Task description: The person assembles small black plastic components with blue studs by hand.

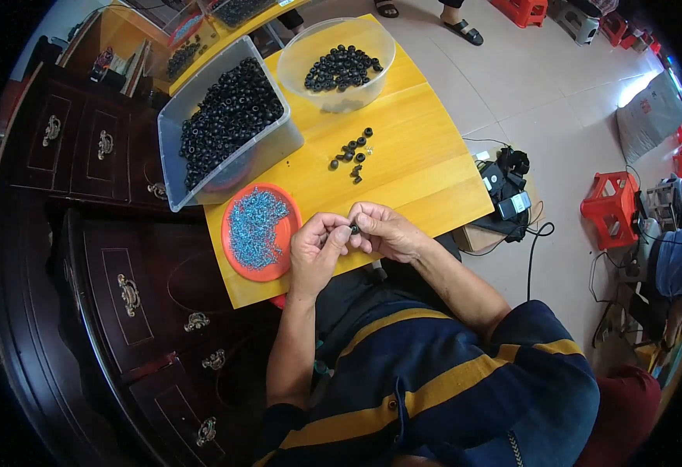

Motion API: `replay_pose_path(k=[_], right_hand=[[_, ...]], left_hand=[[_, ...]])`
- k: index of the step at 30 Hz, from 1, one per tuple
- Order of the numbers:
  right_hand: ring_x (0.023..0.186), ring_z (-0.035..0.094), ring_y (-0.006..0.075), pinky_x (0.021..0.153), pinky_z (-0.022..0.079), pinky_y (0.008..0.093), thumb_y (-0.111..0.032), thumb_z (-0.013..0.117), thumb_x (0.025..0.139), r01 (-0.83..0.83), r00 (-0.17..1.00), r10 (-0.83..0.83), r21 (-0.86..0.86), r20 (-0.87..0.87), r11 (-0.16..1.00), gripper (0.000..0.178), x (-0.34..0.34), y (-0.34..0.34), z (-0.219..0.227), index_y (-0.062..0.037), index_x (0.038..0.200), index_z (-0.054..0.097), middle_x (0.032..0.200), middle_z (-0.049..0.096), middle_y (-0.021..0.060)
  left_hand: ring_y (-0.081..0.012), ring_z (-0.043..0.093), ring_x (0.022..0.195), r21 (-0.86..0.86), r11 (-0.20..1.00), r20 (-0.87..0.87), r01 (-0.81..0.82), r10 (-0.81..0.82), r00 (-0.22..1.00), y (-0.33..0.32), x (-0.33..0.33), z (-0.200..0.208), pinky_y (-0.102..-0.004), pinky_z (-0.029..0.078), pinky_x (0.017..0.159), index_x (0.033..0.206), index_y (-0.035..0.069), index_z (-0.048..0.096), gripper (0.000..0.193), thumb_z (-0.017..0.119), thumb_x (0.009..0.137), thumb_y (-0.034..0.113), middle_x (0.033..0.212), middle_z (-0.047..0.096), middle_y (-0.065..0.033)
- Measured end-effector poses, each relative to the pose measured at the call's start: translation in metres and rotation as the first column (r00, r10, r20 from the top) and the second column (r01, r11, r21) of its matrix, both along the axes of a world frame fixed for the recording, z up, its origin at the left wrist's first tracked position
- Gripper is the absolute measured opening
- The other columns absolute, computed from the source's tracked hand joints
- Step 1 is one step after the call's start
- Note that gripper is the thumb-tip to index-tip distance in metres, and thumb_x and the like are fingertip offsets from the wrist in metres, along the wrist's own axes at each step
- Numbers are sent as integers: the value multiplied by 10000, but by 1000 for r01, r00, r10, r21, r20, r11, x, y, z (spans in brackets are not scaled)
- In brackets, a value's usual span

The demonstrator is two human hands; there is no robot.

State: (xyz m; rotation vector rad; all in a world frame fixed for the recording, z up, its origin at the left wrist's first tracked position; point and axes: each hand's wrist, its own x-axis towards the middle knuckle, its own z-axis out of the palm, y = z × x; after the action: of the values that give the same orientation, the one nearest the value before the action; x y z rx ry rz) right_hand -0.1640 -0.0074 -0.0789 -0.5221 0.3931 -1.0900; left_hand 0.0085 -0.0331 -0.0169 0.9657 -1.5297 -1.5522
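Note:
My left hand (317, 247) and my right hand (384, 231) meet above the near edge of the yellow table (419, 167). Between their pinched fingertips sits a small round black part (354, 229), held from both sides. Just left of my left hand is an orange-red plate (295, 214) with a heap of small blue-and-silver pieces (255, 226) on it. Farther off lies a loose cluster of black ring-like parts (348, 152). Whether a smaller piece is also in my fingers is hidden.
A clear grey bin (290, 140) full of black ring-like parts stands at the back left. Beside it is a translucent round tub (387, 58) with more. Dark wooden drawers (138, 288) line the left. On the floor are a red stool (611, 208) and cabled devices (512, 194).

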Motion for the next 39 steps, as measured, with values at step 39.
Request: replay_pose_path(k=[39], right_hand=[[741, 560, 113, 701, 483, 231, -218, 652, 957, 136, 969, -147, 69, 198, 988, 255, -36, -6, -14, -57, 1147, 599, 972, 629, 57]], left_hand=[[-369, 634, 829, -606, 719, 687, 340, 258, 679, -48, -45, -40, -478, 520, 686, 908, 55, 559, 122, 657, 844, 90, 897, 582, -134]])
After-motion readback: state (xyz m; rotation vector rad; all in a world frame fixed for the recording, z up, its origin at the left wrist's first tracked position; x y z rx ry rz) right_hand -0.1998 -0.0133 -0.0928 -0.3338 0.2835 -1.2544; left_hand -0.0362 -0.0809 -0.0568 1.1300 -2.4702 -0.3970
